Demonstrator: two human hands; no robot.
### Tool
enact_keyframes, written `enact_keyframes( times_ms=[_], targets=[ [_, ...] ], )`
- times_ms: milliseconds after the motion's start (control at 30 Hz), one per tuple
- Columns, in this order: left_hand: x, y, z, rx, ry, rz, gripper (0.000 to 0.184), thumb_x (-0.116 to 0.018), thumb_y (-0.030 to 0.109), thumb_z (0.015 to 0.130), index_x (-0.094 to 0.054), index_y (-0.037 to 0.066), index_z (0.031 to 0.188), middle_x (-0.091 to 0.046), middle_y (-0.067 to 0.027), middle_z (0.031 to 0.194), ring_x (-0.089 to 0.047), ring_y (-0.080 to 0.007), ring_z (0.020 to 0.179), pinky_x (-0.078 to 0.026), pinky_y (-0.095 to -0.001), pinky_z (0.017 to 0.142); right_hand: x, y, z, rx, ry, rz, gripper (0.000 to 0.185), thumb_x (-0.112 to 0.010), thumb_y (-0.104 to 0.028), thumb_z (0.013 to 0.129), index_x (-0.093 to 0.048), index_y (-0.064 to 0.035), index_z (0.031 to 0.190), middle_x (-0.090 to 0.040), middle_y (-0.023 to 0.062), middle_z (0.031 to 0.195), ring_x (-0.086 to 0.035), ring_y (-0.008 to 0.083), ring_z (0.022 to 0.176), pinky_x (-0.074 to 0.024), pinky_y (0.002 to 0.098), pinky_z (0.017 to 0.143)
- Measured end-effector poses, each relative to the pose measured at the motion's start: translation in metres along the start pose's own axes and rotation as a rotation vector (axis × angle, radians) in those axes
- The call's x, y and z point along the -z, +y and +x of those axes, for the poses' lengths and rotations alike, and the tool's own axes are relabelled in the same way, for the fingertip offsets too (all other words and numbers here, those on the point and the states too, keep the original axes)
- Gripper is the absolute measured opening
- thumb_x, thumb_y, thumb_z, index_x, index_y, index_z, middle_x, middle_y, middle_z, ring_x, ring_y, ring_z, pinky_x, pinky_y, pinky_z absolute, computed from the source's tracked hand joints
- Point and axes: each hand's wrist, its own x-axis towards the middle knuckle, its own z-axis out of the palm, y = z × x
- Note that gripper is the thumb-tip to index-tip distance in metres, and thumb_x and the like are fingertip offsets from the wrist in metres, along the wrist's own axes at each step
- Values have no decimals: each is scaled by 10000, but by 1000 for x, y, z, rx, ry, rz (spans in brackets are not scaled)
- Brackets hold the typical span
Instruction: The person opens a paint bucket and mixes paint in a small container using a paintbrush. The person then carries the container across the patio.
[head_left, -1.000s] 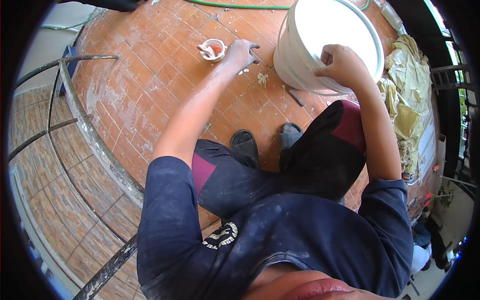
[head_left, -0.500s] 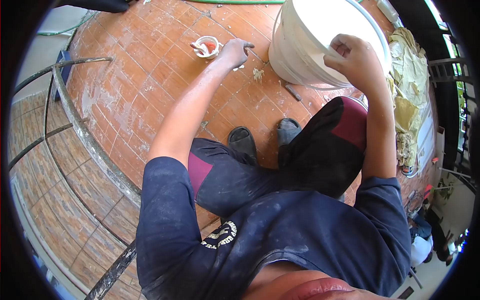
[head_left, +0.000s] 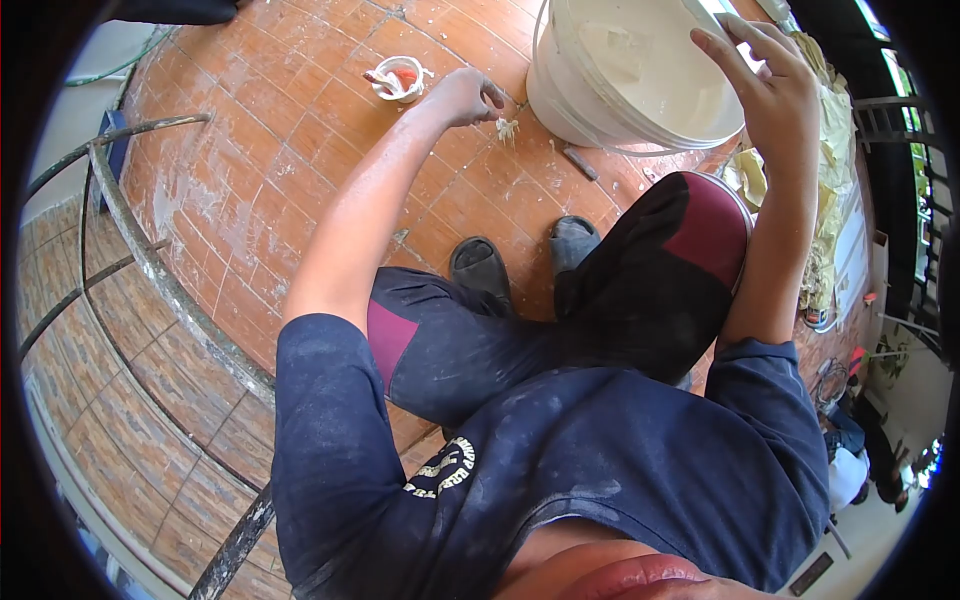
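Note:
My left hand [head_left: 462, 98] hangs over the tiled floor, palm down, its fingers loosely bent and apart with nothing visible in them. Beside it stands a small white tub [head_left: 399, 79], orange-red inside, with a whitish-smeared item sticking out over its rim. My right hand [head_left: 768, 68] is raised at the right rim of a large white bucket [head_left: 570, 95], thumb and fingers spread. Whether a fingertip touches the rim I cannot tell. Inside the bucket is pale, off-white material [head_left: 675, 85]. Its contents' depth is unclear.
A short dark bar [head_left: 580, 164] and a pale splatter [head_left: 507, 129] lie on the floor before my sandals [head_left: 480, 272]. Crumpled yellowish sheeting [head_left: 825, 190] lies to the right. Paint-spotted metal bars [head_left: 165, 275] curve along my left. People [head_left: 850, 470] are far right.
My right hand has moved right and up from over the bucket's opening, and its fingers have spread. The bucket's inside shows more clearly. My left hand has shifted slightly left; the view has shifted.

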Motion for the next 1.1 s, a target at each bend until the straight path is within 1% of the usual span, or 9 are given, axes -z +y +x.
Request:
enact_keyframes(
  times_ms=[67, 200, 267, 333, 467, 533, 667, 733, 1100],
  targets=[
    [0, 1, -1, 59, -60, 0, 248, -682, 79, 819, -718, 58, 1064, -708, -98, 790, -639, -137, 615, -526, -272, 595, 0, -2, -1, -61, 25, 16, 268, -714, -263, 837, -737, -98, 1048, -684, 30, 1029, -586, 155, 900, -436, 250, 729],
    [-4, -2, 4, 97, -86, -100, 271, -619, 53, 849, -702, 55, 1108, -701, -95, 781, -635, -145, 603, -528, -274, 593, -2, 1, -1, 20, 146, 65, 289, -727, -247, 846, -726, -37, 1045, -678, 61, 1021, -613, 153, 929, -448, 261, 791],
    [-3, 0, 4, 104, -191, -47, 312, -579, 29, 862, -685, 68, 1153, -699, -94, 785, -645, -156, 603, -543, -286, 604, -3, 3, 2, 75, 162, 87, 284, -733, -231, 846, -724, -26, 1042, -676, 72, 1022, -620, 156, 937, -452, 267, 808],
    [-4, 3, 1, 122, -209, -53, 320, -598, 23, 848, -689, 73, 1151, -698, -95, 776, -651, -162, 605, -550, -296, 598, -6, 6, 0, 27, 265, 172, 292, -746, -244, 827, -725, -16, 1009, -684, 91, 961, -640, 203, 894, -498, 297, 792],
    [4, 12, -5, 149, -315, -34, 362, -699, 15, 777, -703, 86, 1131, -698, -99, 752, -665, -178, 609, -568, -315, 578, -4, 4, 1, -72, 282, 151, 297, -758, -248, 830, -730, -27, 1026, -684, 79, 989, -619, 171, 962, -470, 292, 844],
    [5, 16, -6, 148, -308, -29, 381, -739, 26, 745, -706, 79, 1121, -699, -105, 749, -663, -176, 604, -569, -313, 570, -4, 10, 3, -33, 272, 137, 286, -760, -252, 828, -736, -38, 1017, -688, 69, 992, -608, 166, 993, -459, 289, 852],
    [5, 16, -3, 165, -309, 17, 434, -803, 44, 696, -699, 45, 1117, -701, -122, 756, -659, -171, 599, -574, -301, 571, -4, 3, 3, -83, 347, 137, 268, -770, -246, 820, -746, -56, 1007, -678, 40, 933, -576, 136, 886, -451, 275, 784],
    [5, 13, -5, 152, -320, -39, 420, -791, 32, 707, -696, 32, 1116, -702, -123, 760, -660, -171, 603, -575, -302, 574, -3, 0, 2, -175, 372, 174, 263, -773, -240, 818, -747, -60, 1009, -666, 35, 912, -550, 115, 845, -443, 260, 753],
    [1, 10, -5, 87, -295, -143, 390, -640, -77, 796, -662, 27, 1170, -696, -154, 797, -684, -202, 648, -593, -308, 612, -4, 16, 6, -198, 524, 407, 292, -774, -227, 827, -733, 0, 1006, -676, 37, 883, -568, 98, 809, -443, 232, 775]
  ],
)
